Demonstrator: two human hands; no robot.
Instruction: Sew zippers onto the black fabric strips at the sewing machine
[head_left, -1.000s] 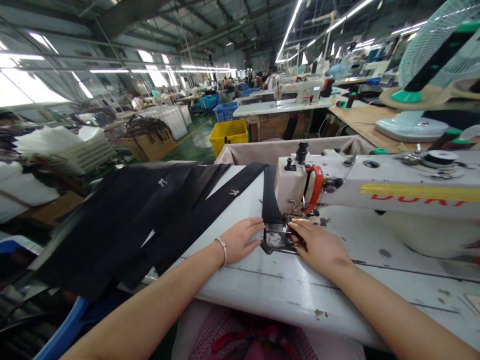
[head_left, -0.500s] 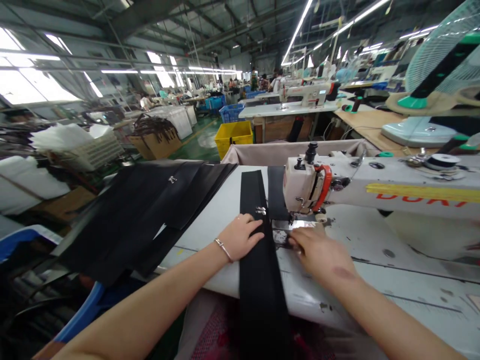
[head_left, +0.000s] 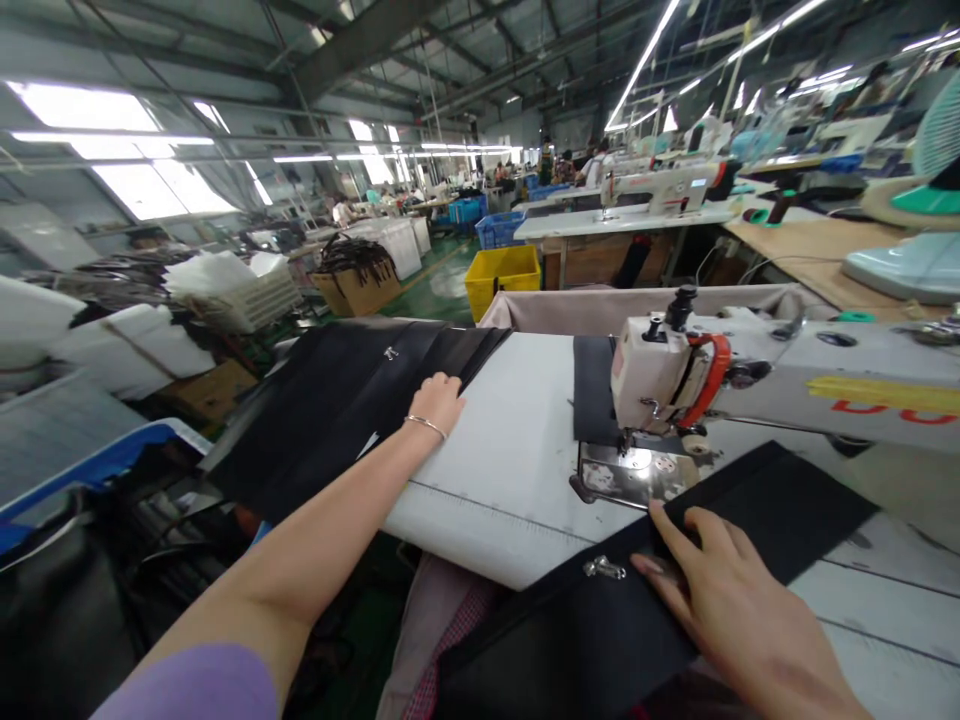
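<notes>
My left hand (head_left: 435,410), with a bracelet at the wrist, rests at the right edge of a stack of black panels (head_left: 322,400); its fingers bend away from view, so their grip is hidden. A small metal fitting (head_left: 391,353) sits on the stack. Near the front of the sewing machine (head_left: 652,375), my right hand (head_left: 727,580) is closed on a long black strip (head_left: 570,640) that lies slantwise and hangs over the table edge. Beside the thumb, the strip carries a metal fitting (head_left: 604,568). Another black piece (head_left: 592,390) lies behind the needle area.
The white machine table (head_left: 495,450) has a ruler line along its front. A shiny metal plate (head_left: 630,470) sits under the presser foot. Behind the table is a cloth-lined trough (head_left: 555,308), with a yellow crate (head_left: 502,275) beyond. A blue-rimmed bin (head_left: 172,430) stands at the left.
My left hand has left the black strip and moved left to the stack. My right hand has come onto the strip, which has swung from lengthwise to slantwise, towards the right.
</notes>
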